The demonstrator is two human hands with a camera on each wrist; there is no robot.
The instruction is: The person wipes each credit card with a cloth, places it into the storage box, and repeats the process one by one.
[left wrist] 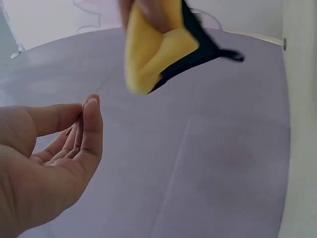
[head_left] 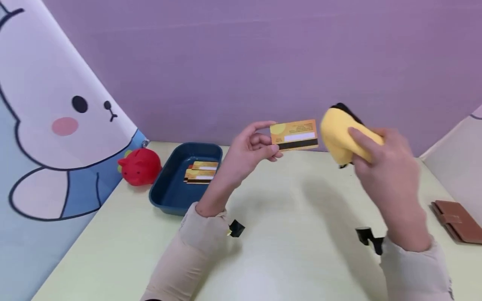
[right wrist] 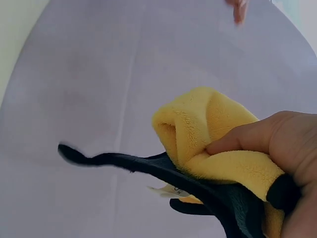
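A yellow-orange card (head_left: 295, 134) with a black stripe and a white strip is pinched by its left edge in my left hand (head_left: 253, 147). In the left wrist view the card is edge-on, a thin line beyond the fingertips. My right hand (head_left: 391, 179) grips a bunched cloth (head_left: 340, 133), yellow and fluffy on one side, dark with a black border on the other. In the right wrist view, a black loop and a small white label hang from the cloth (right wrist: 208, 129). The cloth is just right of the card, apart from it, and both are above the table.
On the left stands a dark blue tray (head_left: 165, 200) with several similar cards (head_left: 201, 175) inside. A red piggy bank (head_left: 141, 167) sits beside it. At the far right lies a brown wallet (head_left: 459, 221). A purple wall (head_left: 241, 75) rises behind the pale table (head_left: 278, 251).
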